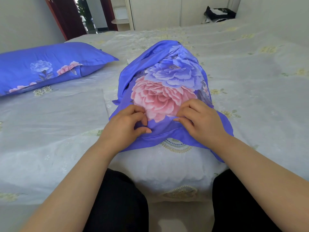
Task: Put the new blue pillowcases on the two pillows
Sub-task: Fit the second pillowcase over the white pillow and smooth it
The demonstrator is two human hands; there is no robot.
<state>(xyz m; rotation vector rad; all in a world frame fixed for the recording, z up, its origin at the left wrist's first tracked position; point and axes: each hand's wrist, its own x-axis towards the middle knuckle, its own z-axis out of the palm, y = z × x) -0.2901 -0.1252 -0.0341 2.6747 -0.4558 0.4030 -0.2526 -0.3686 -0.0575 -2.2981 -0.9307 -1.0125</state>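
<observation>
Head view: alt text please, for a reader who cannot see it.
Both hands, left hand and right hand, pinch the blue floral pillowcase partway over a white pillow on the bed. A finished blue pillow lies far left.

This is a bedroom in a home. A wide bed covered with a pale grey floral-embroidered bedspread [234, 67] fills most of the view, and a plump pillow in a blue pillowcase printed with pink and purple peonies [46, 67] lies on its left side. Beyond the bed stand a cream wardrobe with tall flat doors [157, 12] and a small pale corner shelf unit [121, 15]. At the far left a dark red door frame [61, 17] opens toward a leafy green plant [83, 7]
</observation>
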